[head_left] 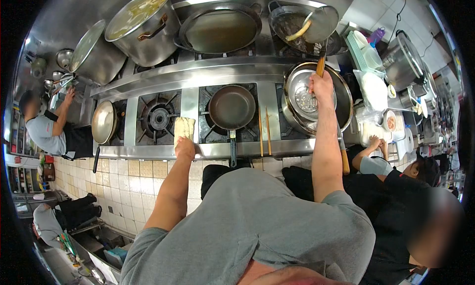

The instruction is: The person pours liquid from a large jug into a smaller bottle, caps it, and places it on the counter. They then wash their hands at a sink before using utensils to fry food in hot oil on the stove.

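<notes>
My left hand (184, 149) is closed on a folded pale cloth (184, 128) on the stove's front ledge, between two burners. My right hand (322, 85) grips the wooden handle (320, 66) of a round metal strainer (320, 25). The strainer is over a dark wok (289, 25) at the back right, with a long yellowish piece of food (299, 31) at its left edge. Below my right forearm lies a large metal pan (346, 99) with a clear-looking bowl (303, 94) inside.
A frying pan (232, 107) sits on the middle burner, beside long chopsticks (261, 131). Tall pots (148, 37) and a wide pan of liquid (220, 32) line the back. Co-workers stand at the left (47, 131) and right (376, 163); another person is close by at lower right.
</notes>
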The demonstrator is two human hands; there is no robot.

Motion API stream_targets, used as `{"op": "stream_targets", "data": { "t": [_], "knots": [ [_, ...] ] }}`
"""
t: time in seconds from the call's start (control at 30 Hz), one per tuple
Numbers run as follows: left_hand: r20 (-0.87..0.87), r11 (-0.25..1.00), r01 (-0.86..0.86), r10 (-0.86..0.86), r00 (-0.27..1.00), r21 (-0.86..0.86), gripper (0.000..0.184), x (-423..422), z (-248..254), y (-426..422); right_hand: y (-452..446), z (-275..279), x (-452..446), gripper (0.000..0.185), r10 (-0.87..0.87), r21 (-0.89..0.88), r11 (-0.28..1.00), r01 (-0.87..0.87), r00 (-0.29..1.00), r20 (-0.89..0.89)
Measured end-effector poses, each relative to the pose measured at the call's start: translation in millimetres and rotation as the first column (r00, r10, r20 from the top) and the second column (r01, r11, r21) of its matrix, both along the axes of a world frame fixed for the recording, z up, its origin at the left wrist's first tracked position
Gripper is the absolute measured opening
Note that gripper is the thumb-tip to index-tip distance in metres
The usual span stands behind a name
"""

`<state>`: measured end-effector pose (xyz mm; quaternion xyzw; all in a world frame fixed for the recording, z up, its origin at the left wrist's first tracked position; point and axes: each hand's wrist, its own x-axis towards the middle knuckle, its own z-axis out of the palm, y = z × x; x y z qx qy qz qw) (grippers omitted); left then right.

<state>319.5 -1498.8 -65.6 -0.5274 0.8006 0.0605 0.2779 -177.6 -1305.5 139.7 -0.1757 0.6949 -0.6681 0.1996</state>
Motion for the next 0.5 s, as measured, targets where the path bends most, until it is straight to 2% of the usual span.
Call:
{"op": "stream_targets", "data": {
  "t": [0.1, 0.17, 0.33, 0.43, 0.5],
  "knots": [
    [-0.006, 0.997, -0.056, 0.057, 0.998, 0.058, 0.047, -6.2, 16.8, 2.6, -3.5, 7.5, -1.4, 0.01, -0.015, 0.035, 0.999, 0.016, 1.0, -0.024],
    [-0.006, 0.998, -0.043, 0.044, 0.999, 0.041, 0.046, -4.6, 15.0, 4.1, -8.1, 11.4, -2.3, 0.013, -0.033, 0.232, 0.97, 0.068, 0.988, -0.153],
    [-0.007, 0.998, -0.056, 0.057, 0.998, 0.036, 0.045, -7.0, 17.4, 4.5, -22.3, 10.0, 0.6, 0.016, -0.043, 0.218, 0.973, 0.081, 0.984, -0.173],
    [-0.015, 0.997, -0.075, 0.075, 0.997, 0.029, 0.045, -5.9, 14.1, 4.9, -25.3, 7.4, 1.0, 0.016, -0.022, 0.166, 0.985, 0.041, 0.993, -0.116],
    [-0.031, 0.996, -0.082, 0.083, 0.996, 0.037, 0.045, -5.9, 15.8, 5.3, -25.5, 4.5, -0.7, 0.016, 0.041, 0.249, 0.968, -0.002, 0.988, -0.152]
  ]
}}
